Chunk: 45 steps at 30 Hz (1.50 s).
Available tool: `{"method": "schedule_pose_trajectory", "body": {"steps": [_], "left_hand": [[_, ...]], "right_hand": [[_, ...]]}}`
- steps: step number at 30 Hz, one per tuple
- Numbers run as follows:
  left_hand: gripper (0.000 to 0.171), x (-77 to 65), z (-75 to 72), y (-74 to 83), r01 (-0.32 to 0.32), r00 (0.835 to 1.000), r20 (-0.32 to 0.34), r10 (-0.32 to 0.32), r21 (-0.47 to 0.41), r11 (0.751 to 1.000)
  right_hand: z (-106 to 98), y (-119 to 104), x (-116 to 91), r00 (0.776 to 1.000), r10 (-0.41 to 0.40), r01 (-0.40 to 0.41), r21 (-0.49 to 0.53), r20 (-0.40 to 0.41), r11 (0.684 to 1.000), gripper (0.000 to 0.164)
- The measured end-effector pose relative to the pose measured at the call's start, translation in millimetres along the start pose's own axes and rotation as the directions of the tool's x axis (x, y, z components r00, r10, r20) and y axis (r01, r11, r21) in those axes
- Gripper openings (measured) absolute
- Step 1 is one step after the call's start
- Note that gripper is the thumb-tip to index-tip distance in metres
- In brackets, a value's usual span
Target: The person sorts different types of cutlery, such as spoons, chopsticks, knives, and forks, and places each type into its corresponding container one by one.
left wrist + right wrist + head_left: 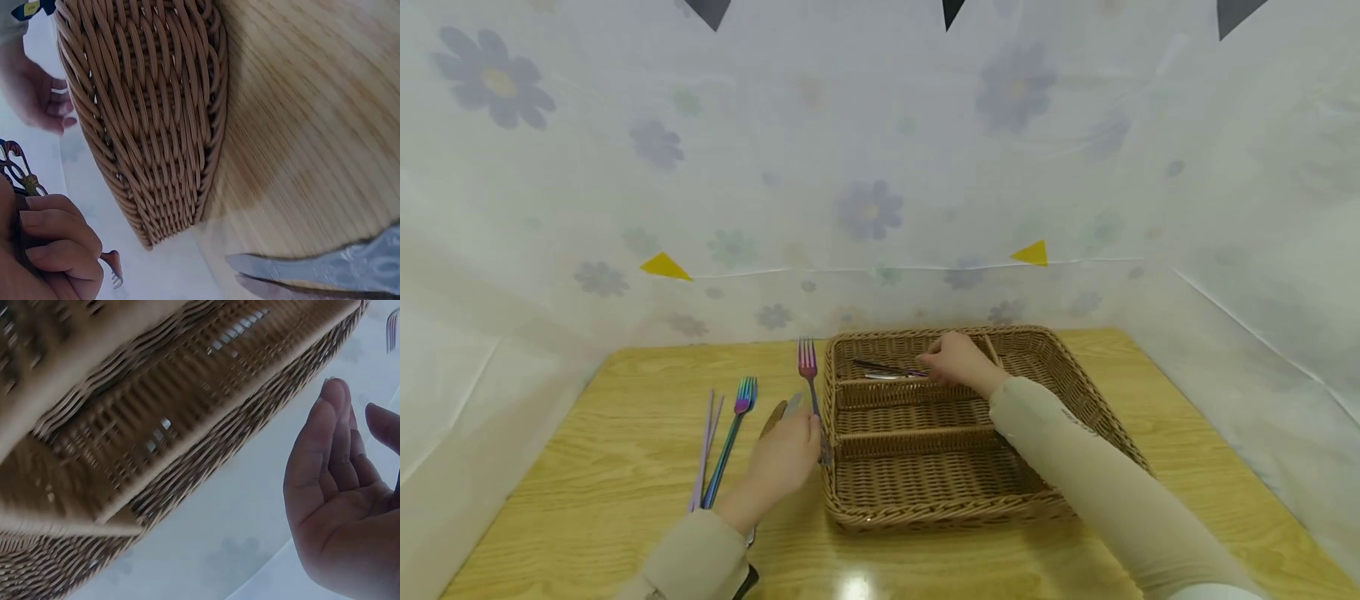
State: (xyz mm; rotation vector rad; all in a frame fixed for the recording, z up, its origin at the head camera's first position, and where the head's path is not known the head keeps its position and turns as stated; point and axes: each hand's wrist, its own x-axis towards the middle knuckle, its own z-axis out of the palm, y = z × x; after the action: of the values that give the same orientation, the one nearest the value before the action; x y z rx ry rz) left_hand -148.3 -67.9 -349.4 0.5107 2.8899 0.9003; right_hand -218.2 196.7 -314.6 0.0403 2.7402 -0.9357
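My left hand point(778, 458) grips a fork point(807, 360) upright beside the basket's left side, its tines reddish purple. In the left wrist view the curled fingers point(62, 244) wrap round its shank, and an openwork handle end point(22, 172) sticks out above them. My right hand point(958, 362) is over the back compartment of the brown wicker basket point(955, 521). The right wrist view shows that hand point(337, 494) with loosely bent fingers and nothing between finger and thumb. A dark slim piece of cutlery point(880, 365) and a silver one point(886, 377) lie in the back compartment.
Left of the basket lie purple chopsticks point(703, 454) and rainbow-coloured forks point(737, 417). Two ornate-handled pieces of cutlery point(350, 265) lie near my left hand. Dividers point(917, 437) split the basket. A flowered white cloth point(820, 167) hangs behind the wooden table point(617, 467).
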Motion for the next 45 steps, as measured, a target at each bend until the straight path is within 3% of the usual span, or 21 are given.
{"method": "schedule_pose_trajectory", "body": {"steps": [15, 22, 28, 33, 36, 39, 45], "left_hand": [[0.03, 6.7, 15.5, 31.4, -0.052, 0.995, 0.084, 0.056, -0.045, 0.998], [0.03, 13.8, 26.2, 49.9, -0.08, 0.993, 0.08, 0.082, -0.035, 0.996], [0.03, 18.1, 34.1, 61.4, -0.094, 0.991, 0.091, 0.095, -0.016, 0.995], [0.028, 20.3, 38.2, 67.8, -0.109, 0.991, 0.079, 0.109, -0.006, 0.994], [0.028, 21.0, 39.3, 69.8, -0.116, 0.989, 0.088, 0.116, -0.007, 0.993], [0.029, 20.1, 39.2, 68.2, -0.107, 0.989, 0.103, 0.108, -0.015, 0.994], [0.029, 14.4, 25.9, 44.5, -0.103, 0.99, 0.085, 0.111, -0.097, 0.99]], "right_hand": [[19, -16, 0, 0.997, -0.002, -0.006, 0.109, 0.074, 0.994, 0.035], [23, -16, -2, 0.996, 0.017, -0.032, 0.169, 0.088, 0.985, 0.041], [33, -17, 0, 0.987, 0.032, -0.08, 0.304, 0.159, 0.949, 0.041], [41, -18, 2, 0.972, 0.089, -0.177, 0.429, 0.218, 0.886, 0.038], [42, -20, 1, 0.961, 0.114, -0.228, 0.492, 0.251, 0.84, 0.038], [40, -19, -1, 0.959, 0.103, -0.234, 0.529, 0.265, 0.816, 0.036], [24, -9, -3, 0.96, 0.055, -0.196, 0.523, 0.273, 0.829, 0.037]]}}
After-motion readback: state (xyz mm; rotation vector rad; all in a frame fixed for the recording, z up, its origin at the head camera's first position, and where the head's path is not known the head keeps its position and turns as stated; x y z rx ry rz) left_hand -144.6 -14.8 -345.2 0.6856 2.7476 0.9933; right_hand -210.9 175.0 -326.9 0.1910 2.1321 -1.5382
